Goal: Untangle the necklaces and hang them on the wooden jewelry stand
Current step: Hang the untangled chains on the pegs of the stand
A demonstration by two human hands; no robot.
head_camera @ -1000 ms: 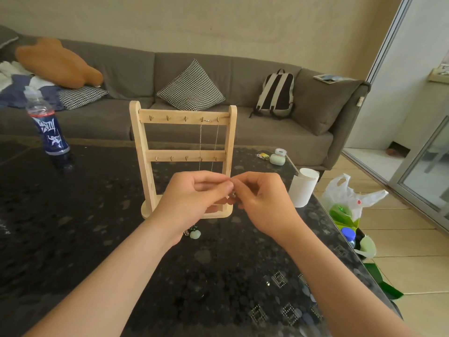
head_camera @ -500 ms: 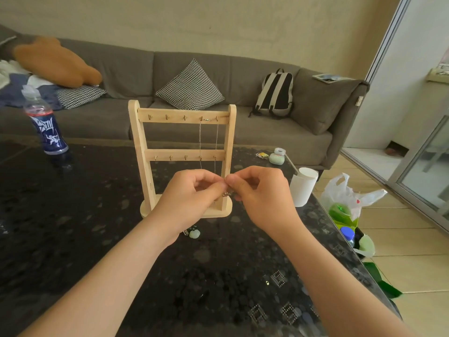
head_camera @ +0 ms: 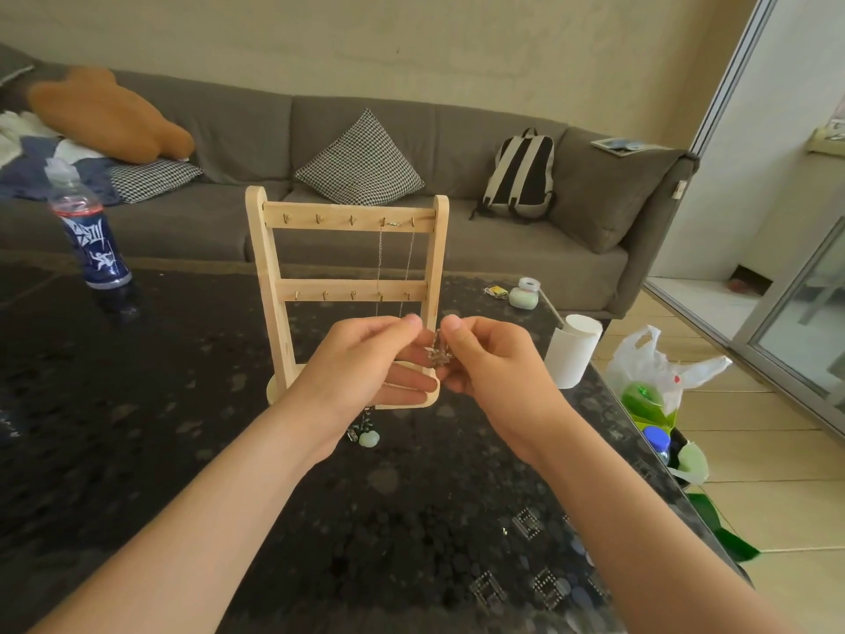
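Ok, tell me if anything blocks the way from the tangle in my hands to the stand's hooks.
Nothing visible does. The left hand and right hand hold the tangle just in front of the stand. A chain already hangs from the top bar's two rightmost hooks; the other three are bare.

Dark speckled table (head_camera: 137, 427), glossy. On it: wooden jewelry stand (head_camera: 274, 290) upright mid-table; blue-labelled plastic bottle (head_camera: 91, 240) far left; white paper cup (head_camera: 571, 354) at right edge; small pale-green jar (head_camera: 523, 297) and yellow-green packet (head_camera: 496, 291) behind cup. Pale-green pendant (head_camera: 368, 437) just before stand base, contact unclear.
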